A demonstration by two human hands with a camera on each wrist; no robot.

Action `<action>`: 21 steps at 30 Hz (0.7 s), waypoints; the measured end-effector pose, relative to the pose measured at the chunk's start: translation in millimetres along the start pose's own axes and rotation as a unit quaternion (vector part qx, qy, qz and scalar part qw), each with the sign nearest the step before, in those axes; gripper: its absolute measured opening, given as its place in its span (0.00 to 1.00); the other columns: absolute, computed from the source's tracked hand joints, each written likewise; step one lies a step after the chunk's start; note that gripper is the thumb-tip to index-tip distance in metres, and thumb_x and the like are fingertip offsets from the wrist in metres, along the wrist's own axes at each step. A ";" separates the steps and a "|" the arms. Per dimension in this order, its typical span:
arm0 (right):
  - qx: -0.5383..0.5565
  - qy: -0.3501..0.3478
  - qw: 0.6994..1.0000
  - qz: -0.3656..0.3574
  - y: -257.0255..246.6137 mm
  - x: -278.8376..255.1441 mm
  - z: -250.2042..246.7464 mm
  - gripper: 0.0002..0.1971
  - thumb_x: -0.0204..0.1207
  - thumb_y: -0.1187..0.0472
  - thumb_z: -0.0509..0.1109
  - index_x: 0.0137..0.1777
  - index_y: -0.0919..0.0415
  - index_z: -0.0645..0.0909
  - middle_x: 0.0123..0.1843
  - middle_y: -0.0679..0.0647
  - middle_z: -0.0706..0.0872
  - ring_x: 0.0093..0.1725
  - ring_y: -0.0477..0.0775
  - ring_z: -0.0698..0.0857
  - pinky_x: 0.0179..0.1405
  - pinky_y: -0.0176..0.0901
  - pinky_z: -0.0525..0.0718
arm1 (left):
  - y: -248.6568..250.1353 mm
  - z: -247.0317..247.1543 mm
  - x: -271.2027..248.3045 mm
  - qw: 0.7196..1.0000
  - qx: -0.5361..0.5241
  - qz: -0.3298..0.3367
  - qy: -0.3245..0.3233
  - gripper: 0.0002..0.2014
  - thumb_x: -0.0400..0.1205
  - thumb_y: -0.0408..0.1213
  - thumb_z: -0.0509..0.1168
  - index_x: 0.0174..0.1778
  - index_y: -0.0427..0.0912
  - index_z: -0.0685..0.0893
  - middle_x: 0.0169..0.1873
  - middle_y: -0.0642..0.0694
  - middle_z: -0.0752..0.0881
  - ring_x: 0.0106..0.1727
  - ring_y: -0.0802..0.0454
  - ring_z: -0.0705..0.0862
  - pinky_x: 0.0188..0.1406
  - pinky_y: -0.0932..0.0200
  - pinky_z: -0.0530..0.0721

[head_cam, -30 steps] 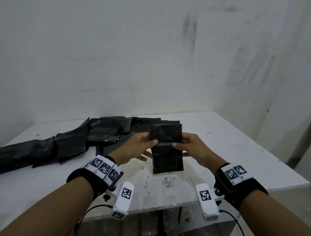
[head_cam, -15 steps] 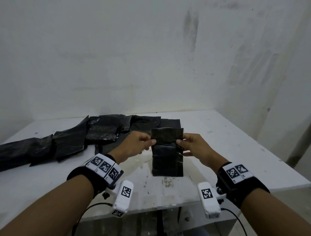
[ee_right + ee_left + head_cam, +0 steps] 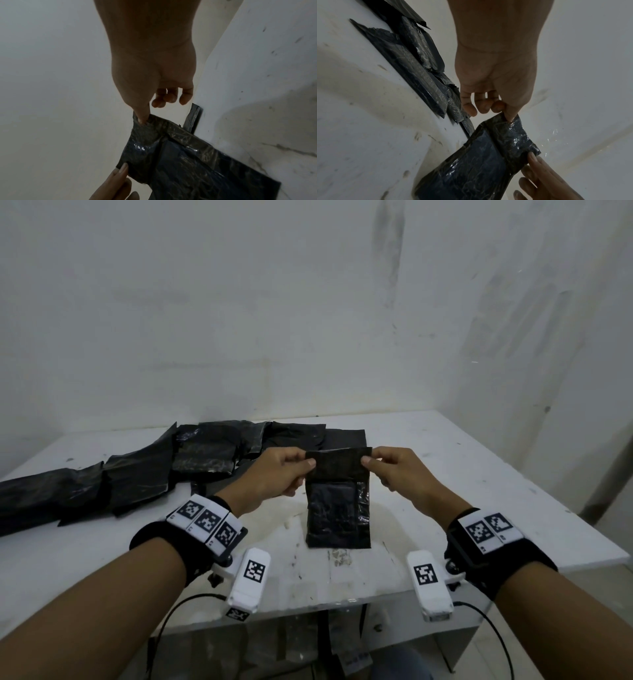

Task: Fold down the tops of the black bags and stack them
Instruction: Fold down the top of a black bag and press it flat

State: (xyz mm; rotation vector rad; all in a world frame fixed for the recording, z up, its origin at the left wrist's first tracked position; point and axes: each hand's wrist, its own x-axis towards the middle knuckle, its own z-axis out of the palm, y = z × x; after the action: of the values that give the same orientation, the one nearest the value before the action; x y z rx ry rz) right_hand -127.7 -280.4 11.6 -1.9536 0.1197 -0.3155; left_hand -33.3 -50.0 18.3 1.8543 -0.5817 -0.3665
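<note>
Two hands hold one black bag up by its top, with its bottom edge touching or just above the white surface. A second ago the thumbs pinched the bag lower down and more of its top stood up above them; now the top strip has come over toward the person and lies folded on the front, and the hands sit higher, at the fold. So the fold on this bag looks almost done, and I think it next needs a press flat and then a place on a stack. The left hand pinches the left top corner between thumb and first finger, with its other fingers curled loose and holding nothing. The right hand pinches the right top corner the same way. Both wrists are raised and the palms face each other across the bag. More black bags lie flat in a messy row at the back left, well apart from the held one
</note>
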 end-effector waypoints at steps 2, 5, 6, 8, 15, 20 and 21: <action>0.049 0.000 0.999 0.018 1.4 -0.9 -2.2 0.14 0.84 0.60 0.70 0.37 0.47 0.89 0.29 0.50 0.83 0.28 0.48 0.76 0.30 0.38 0.72 | 0.1 -0.3 -1.1 0.999 -0.032 -0.019 -0.015 0.07 0.87 0.41 0.68 0.49 0.42 0.88 0.35 0.46 0.90 0.33 0.53 0.85 0.40 0.56 0.85; 0.093 -0.014 0.994 0.057 1.3 -4.4 -2.5 0.06 0.84 0.60 0.69 0.49 0.55 0.88 0.42 0.54 0.92 0.34 0.50 0.85 0.37 0.41 0.77 | -2.0 -1.0 -2.5 0.996 -0.073 -0.039 -0.027 0.07 0.86 0.42 0.68 0.53 0.42 0.87 0.50 0.45 0.94 0.45 0.48 0.90 0.45 0.53 0.85; 0.103 -0.018 0.992 0.067 1.0 -5.3 -2.1 0.06 0.84 0.61 0.68 0.51 0.55 0.87 0.46 0.54 0.93 0.38 0.51 0.88 0.40 0.42 0.78 | -1.9 -1.8 -3.2 0.995 -0.087 -0.045 -0.030 0.08 0.86 0.43 0.68 0.54 0.42 0.86 0.52 0.46 0.94 0.47 0.47 0.90 0.46 0.51 0.85; 0.126 -0.023 0.988 0.087 -0.3 -6.5 -1.9 0.08 0.84 0.61 0.65 0.55 0.57 0.87 0.51 0.54 0.94 0.46 0.53 0.90 0.45 0.46 0.79 | 0.3 -3.8 -4.7 0.990 -0.115 -0.067 -0.037 0.13 0.86 0.47 0.67 0.57 0.42 0.86 0.56 0.46 0.93 0.49 0.47 0.90 0.49 0.48 0.84; 0.166 -0.023 0.974 0.153 -7.3 -4.9 -2.8 0.18 0.83 0.44 0.65 0.56 0.60 0.84 0.53 0.56 0.94 0.50 0.56 0.90 0.53 0.52 0.80 | 9.7 -3.4 -6.2 0.984 -0.136 -0.116 -0.019 0.20 0.86 0.55 0.64 0.59 0.40 0.86 0.54 0.42 0.93 0.44 0.49 0.89 0.47 0.51 0.84; 0.162 -0.029 0.977 0.134 -2.8 -5.1 -3.7 0.11 0.80 0.60 0.70 0.59 0.58 0.89 0.53 0.53 0.93 0.50 0.53 0.91 0.52 0.49 0.79 | 5.0 -3.7 -6.3 0.989 -0.118 -0.090 -0.024 0.10 0.83 0.36 0.72 0.59 0.39 0.89 0.50 0.43 0.93 0.43 0.52 0.88 0.44 0.54 0.86; 0.157 -0.029 0.978 0.131 -1.6 -5.4 -4.8 0.10 0.80 0.63 0.70 0.58 0.57 0.89 0.52 0.52 0.92 0.49 0.52 0.91 0.52 0.49 0.79 | 3.8 -4.2 -7.1 0.989 -0.115 -0.086 -0.027 0.11 0.82 0.34 0.72 0.60 0.40 0.89 0.48 0.44 0.92 0.43 0.52 0.88 0.45 0.54 0.85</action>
State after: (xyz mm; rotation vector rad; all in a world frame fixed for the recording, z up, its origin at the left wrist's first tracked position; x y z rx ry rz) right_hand -134.3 -282.7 14.0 -1.6088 0.2713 -0.0960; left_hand -37.9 -43.8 23.1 1.6806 -0.3981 -0.5759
